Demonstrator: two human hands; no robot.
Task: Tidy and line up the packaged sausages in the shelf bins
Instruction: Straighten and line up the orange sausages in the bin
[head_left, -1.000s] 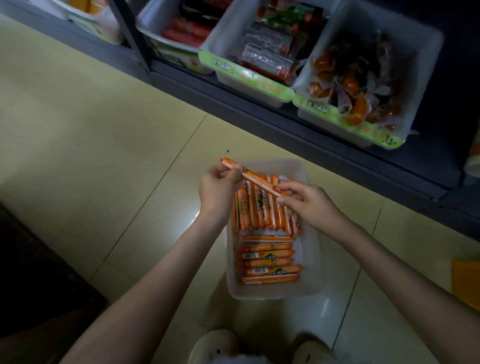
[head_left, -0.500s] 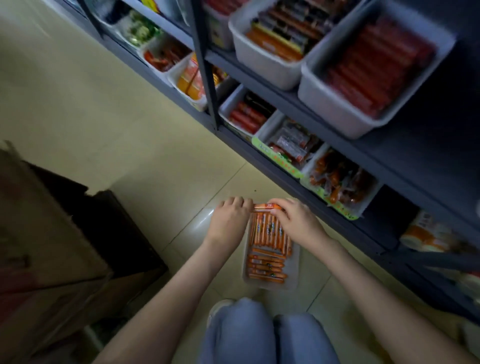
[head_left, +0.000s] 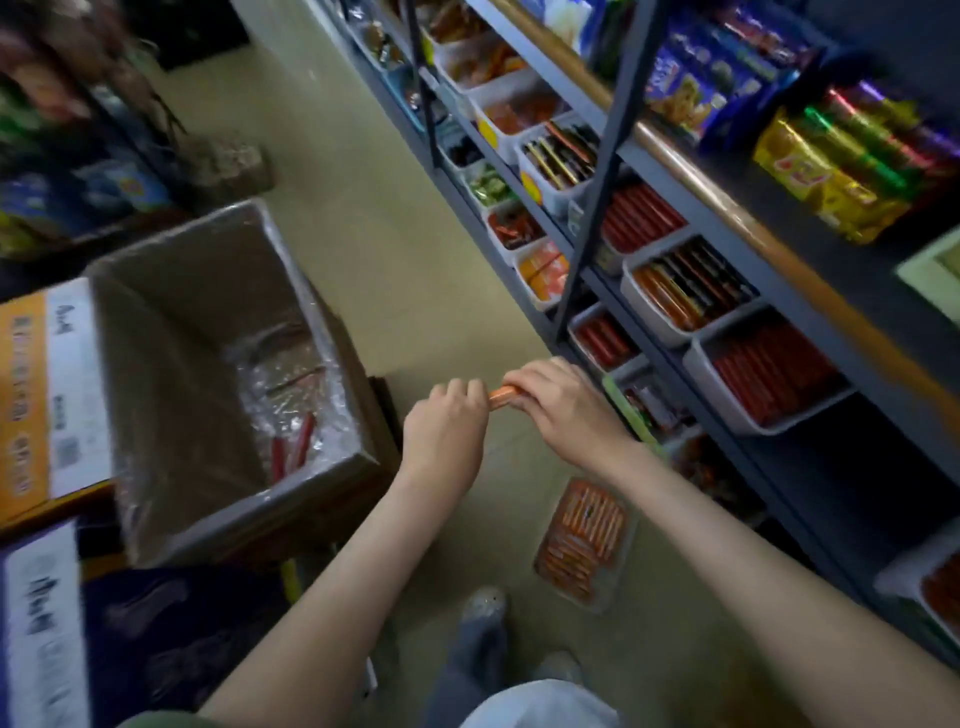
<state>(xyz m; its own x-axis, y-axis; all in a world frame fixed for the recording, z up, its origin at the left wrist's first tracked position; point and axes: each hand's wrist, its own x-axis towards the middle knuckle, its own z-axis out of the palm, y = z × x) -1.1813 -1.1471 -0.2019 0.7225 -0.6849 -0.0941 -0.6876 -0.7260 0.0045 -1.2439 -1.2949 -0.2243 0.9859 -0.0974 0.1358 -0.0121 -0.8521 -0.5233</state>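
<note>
Both my hands are raised in front of me and hold one orange packaged sausage (head_left: 500, 396) between them. My left hand (head_left: 444, 434) grips its left end and my right hand (head_left: 563, 405) curls over its right end, so only a short middle piece shows. Below them on the floor lies a clear plastic bin (head_left: 621, 558) filled with rows of orange sausages (head_left: 582, 538). On the right, grey shelves carry white bins of red sausages (head_left: 769, 376) and of mixed red and dark sausages (head_left: 688, 288).
An open cardboard box (head_left: 218, 374) lined with plastic film stands on the floor to the left, with a few red sausages (head_left: 291, 449) at its bottom. More cartons (head_left: 44, 395) sit beside it. Snack bags (head_left: 831, 171) fill the upper right shelf. My shoes (head_left: 483, 610) show below.
I have risen from crouching, and the view has swung up along the aisle. Both hands have lifted away from the floor bin with one orange sausage held between them.
</note>
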